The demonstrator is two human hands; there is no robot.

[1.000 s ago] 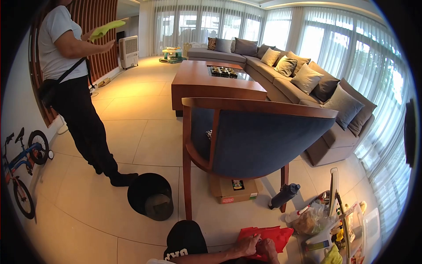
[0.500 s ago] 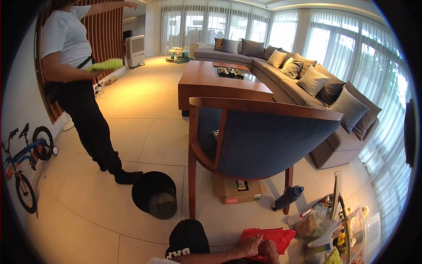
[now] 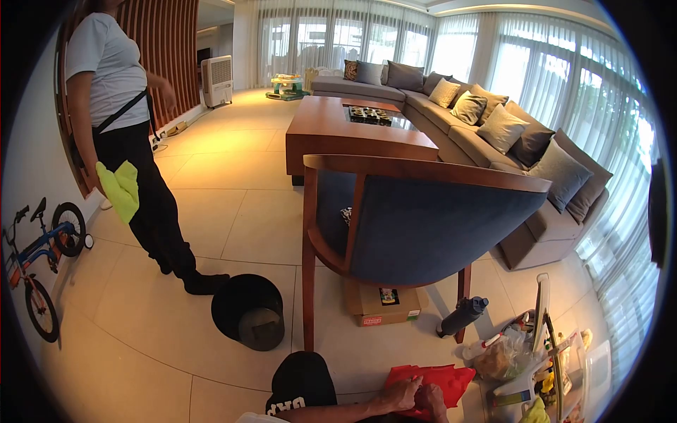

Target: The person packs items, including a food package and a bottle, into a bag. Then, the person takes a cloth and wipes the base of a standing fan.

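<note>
At the bottom of the head view, my left hand (image 3: pixel 400 395) and my right hand (image 3: pixel 433 400) are close together on a red bag (image 3: pixel 455 381). Fingers of both hands are closed on its crumpled material. Whatever may be inside the bag is hidden. Left of my hands is a black rounded cloth thing (image 3: pixel 303 377) with white letters; I cannot tell whether it is a cap or a clothed knee. To the right, a clear plastic bag (image 3: pixel 502 356) lies near a heap of cleaning things and containers (image 3: pixel 564 374).
A dark blue armchair (image 3: pixel 444 225) stands ahead, with a cardboard box (image 3: pixel 384 307) beneath and a dark bottle (image 3: pixel 462 317) beside it. A black bin (image 3: pixel 247 310) is on the floor. A person (image 3: pixel 113 84) holds a yellow-green cloth (image 3: pixel 120 190). A small bicycle (image 3: pixel 44 247) leans left.
The other person has lowered the outstretched arm and turned slightly; the yellow-green cloth now hangs down at their side. My hands have barely shifted on the red bag.
</note>
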